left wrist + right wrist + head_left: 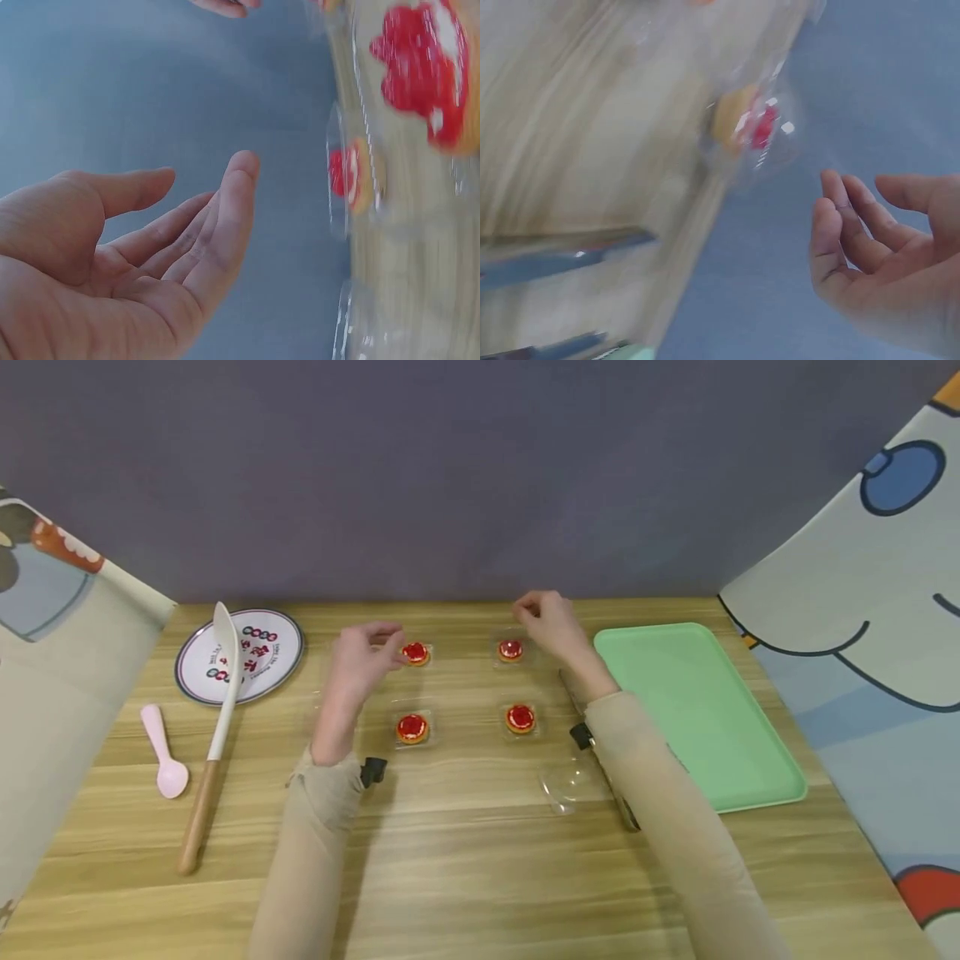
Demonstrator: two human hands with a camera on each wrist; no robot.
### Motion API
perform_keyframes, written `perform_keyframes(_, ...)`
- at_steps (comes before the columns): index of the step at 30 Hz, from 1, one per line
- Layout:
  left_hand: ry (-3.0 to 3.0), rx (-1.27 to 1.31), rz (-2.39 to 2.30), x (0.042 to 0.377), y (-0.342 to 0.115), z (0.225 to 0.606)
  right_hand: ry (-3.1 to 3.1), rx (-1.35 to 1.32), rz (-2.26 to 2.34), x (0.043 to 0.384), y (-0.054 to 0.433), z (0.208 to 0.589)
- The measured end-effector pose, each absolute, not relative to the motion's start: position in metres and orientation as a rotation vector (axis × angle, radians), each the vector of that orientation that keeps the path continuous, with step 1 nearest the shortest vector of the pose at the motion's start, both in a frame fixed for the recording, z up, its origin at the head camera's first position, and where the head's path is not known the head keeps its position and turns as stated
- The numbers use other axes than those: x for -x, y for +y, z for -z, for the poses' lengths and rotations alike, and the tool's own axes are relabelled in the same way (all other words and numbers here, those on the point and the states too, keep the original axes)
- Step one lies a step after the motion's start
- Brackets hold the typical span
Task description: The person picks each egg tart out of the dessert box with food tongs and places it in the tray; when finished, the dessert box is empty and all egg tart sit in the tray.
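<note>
Four-cornered on the table, several small red-topped tarts sit in clear plastic boxes. My left hand (358,667) hovers beside the far-left tart (417,653); its fingers are loosely bent, with thumb and fingertips apart in the left wrist view. Nearer me lies another tart (412,729). Above and right of the far-right tart (510,650) is my right hand (555,625). In the right wrist view its fingers are relaxed, holding nothing, and a boxed tart (742,124) appears blurred beyond them. The near-right tart (521,719) lies between my forearms.
A green tray (667,668) lies at right. A clear plastic dome-like piece (558,787) and a dark long object (626,812) are partly under my right forearm. At left, a long white spoon (227,693) rests across a printed plate (281,672), beside a pink spoon (172,778).
</note>
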State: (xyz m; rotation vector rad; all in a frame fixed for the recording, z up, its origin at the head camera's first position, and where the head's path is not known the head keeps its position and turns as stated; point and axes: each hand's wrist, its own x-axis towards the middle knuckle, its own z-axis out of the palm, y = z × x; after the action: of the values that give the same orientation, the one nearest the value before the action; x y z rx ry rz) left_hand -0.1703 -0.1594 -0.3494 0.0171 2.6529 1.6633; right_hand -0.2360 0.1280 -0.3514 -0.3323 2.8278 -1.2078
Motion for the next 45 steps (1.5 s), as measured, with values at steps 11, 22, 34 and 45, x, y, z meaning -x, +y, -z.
perform_keyframes(11,2.606,-0.126,-1.630,0.173,-0.117,0.360,2.774,0.325,1.124,0.250,0.150,0.376)
perform_keyframes(22,2.606,-0.145,-1.593,0.179,-0.074,0.387,2.518,0.169,1.267,0.252,0.157,0.387)
perform_keyframes(34,2.461,-0.110,-1.671,0.181,-0.058,0.404,2.351,0.191,1.391,0.249,0.154,0.392)
perform_keyframes(45,2.451,-0.069,-1.684,0.182,-0.056,0.409,2.285,0.173,1.381,0.242,0.148,0.388)
